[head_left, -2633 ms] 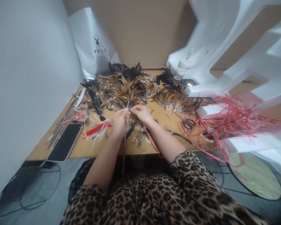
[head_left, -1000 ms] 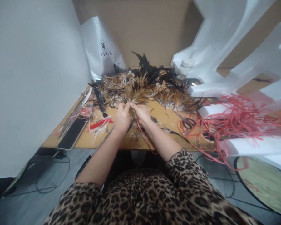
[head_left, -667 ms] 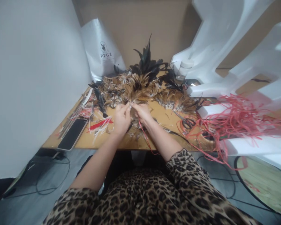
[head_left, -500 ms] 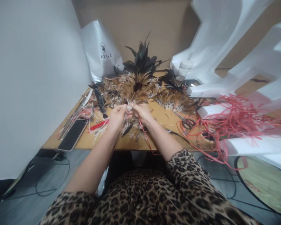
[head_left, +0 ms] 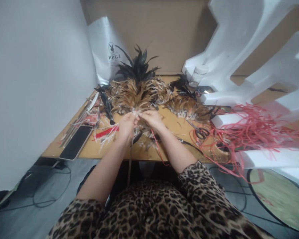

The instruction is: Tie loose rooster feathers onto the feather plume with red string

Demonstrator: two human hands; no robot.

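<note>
Both hands meet over the table, pinching the pale base of a feather bundle (head_left: 135, 94). Its brown feathers fan away from me, and long black ones rise behind them. My left hand (head_left: 127, 125) is closed on the base, with a thin strip (head_left: 130, 159) hanging below it. The fingers of my right hand (head_left: 151, 119) pinch at the same spot. From under that hand a red raffia strand (head_left: 158, 144) trails to the table's front edge. What lies exactly between the fingertips is too small to make out.
A phone (head_left: 76, 142) lies at the left. Scissors (head_left: 201, 132) and a heap of brown feathers (head_left: 186, 108) are to the right. Tangled red raffia (head_left: 254, 129) spreads over white foam blocks (head_left: 261, 157). A silver bag (head_left: 106, 56) stands at the back left.
The feather bundle has tipped to the left, its black tips now lower. My hands are closer together at its base, and a thin strip now hangs below my left hand.
</note>
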